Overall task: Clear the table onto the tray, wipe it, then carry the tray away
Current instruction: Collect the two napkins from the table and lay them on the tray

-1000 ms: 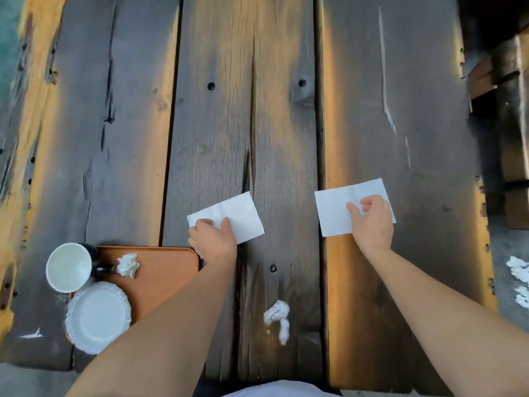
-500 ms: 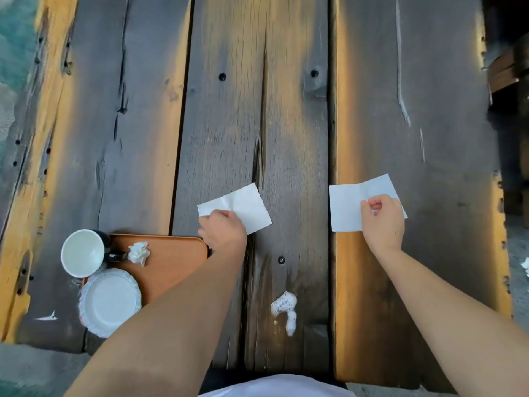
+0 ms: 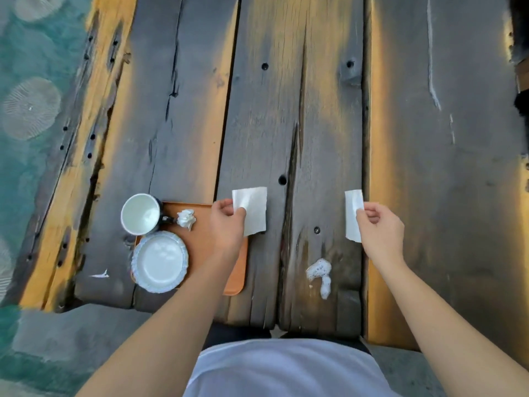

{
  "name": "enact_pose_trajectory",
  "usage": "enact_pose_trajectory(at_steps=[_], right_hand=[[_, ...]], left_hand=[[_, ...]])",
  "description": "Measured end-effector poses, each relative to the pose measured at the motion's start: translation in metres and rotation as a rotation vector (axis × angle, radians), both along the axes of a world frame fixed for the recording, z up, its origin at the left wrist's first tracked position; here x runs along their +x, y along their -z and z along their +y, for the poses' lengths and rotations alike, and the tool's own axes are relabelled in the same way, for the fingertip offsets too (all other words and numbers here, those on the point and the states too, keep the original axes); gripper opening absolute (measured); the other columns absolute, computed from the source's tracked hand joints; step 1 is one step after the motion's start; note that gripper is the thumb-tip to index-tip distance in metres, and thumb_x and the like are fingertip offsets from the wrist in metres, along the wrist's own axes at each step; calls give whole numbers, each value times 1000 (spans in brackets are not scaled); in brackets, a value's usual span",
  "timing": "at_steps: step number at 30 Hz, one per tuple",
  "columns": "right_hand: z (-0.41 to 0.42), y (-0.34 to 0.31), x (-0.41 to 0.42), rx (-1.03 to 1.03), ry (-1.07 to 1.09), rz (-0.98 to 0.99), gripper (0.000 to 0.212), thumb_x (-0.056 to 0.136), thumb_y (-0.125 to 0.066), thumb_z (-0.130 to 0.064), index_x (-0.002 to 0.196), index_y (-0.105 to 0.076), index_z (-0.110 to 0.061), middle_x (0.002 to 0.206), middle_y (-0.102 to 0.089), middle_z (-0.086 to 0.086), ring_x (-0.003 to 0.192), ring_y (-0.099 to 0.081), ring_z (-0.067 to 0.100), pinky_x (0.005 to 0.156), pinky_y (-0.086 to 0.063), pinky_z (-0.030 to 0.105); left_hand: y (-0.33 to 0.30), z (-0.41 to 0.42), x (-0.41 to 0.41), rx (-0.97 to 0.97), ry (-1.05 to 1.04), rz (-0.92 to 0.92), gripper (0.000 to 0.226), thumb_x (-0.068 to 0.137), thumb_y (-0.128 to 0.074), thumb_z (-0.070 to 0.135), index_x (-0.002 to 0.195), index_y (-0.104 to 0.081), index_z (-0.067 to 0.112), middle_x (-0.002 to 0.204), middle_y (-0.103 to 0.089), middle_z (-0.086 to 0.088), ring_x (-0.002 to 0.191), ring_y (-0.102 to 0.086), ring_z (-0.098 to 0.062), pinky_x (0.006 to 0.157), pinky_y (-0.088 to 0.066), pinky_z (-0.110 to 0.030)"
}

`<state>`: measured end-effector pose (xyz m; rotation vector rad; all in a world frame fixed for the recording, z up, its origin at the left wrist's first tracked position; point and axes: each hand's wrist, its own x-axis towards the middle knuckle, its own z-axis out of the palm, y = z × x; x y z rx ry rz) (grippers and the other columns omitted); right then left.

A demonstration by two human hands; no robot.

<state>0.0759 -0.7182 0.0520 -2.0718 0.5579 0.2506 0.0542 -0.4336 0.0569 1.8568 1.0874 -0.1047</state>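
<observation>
Both hands pinch a napkin each, left hand [image 3: 227, 224] over the tray [image 3: 206, 247] edge, right hand [image 3: 378, 230] above the table [image 3: 286, 110]; guessing they're for that foamy spill [image 3: 319, 272].

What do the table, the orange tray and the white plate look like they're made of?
Table: rough, weathered wood planks, going by the grain, cracks, knots and bolt holes; dark, matte, worn.
Tray: smooth orange-brown with rounded corners, probably plastic, possibly lacquered wood.
Plate: glossy white with a scalloped rim, likely glazed ceramic, though it could be melamine.
</observation>
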Motion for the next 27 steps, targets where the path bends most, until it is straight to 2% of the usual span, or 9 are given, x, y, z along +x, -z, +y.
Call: enact_pose_trajectory(at_steps=[2,4,5,7,11,16,21,23,27], right_hand=[[23,-11,-24,-2,-42,11,9,95,-59,-21,99,-63,-28,87,-63,-19,81,-60,-2,60,-41,12],[50,-20,-50,4,-41,32,8,96,-60,-20,97,-63,-26,88,-63,-20,81,-61,-1,61,-44,14],[63,-23,-63,8,-34,39,7,96,-60,-20,97,-63,-26,88,-63,-20,82,-61,-1,62,-45,15],[92,-30,-84,9,-4,53,7,97,-60,-21,95,-62,-27,87,-61,-23,81,-62,-2,59,-45,16],[142,-39,-117,5,93,71,16,96,-57,-21,84,-56,-30,85,-60,-21,80,-61,2,58,-46,21],[183,-43,-151,45,130,75,12,92,-57,-15,85,-58,-25,80,-65,-15,72,-63,-8,46,-43,9],[198,-34,-163,92,111,141,10,90,-56,-12,88,-62,-21,78,-72,0,74,-66,20,58,-49,33],[200,-31,-164,102,95,153,12,90,-56,-12,89,-61,-23,80,-73,3,77,-69,24,65,-55,41],[200,-26,-162,123,66,169,11,94,-56,-14,97,-59,-24,90,-73,-2,83,-70,16,62,-58,32]], left_hand=[[-5,24,-27,-1,10,-24,13,88,-65,21,79,-63,30,81,-68,10,77,-63,-8,67,-50,-25],[-7,50,-55,-55,16,-36,20,94,-64,20,74,-66,23,74,-66,9,67,-60,0,58,-48,-13],[-7,62,-68,-80,34,-19,22,97,-64,22,76,-68,17,74,-64,7,64,-59,1,56,-46,-12],[-7,88,-90,-114,98,23,25,100,-63,26,83,-70,8,78,-65,3,68,-59,-2,60,-45,-22],[-7,126,-114,-230,143,53,14,97,-63,15,85,-67,21,86,-71,1,79,-66,-11,61,-47,-25],[-4,147,-122,-285,227,140,16,95,-61,9,87,-61,23,87,-69,4,79,-66,-11,60,-47,-26],[7,141,-122,-263,328,225,18,98,-59,13,82,-59,23,85,-62,3,75,-57,-11,61,-43,-26],[10,135,-120,-313,353,223,15,100,-58,15,87,-63,21,89,-65,2,78,-61,-12,62,-45,-23],[12,125,-108,-582,253,201,8,101,-59,15,100,-66,16,105,-75,-2,91,-75,-17,63,-59,-21]])
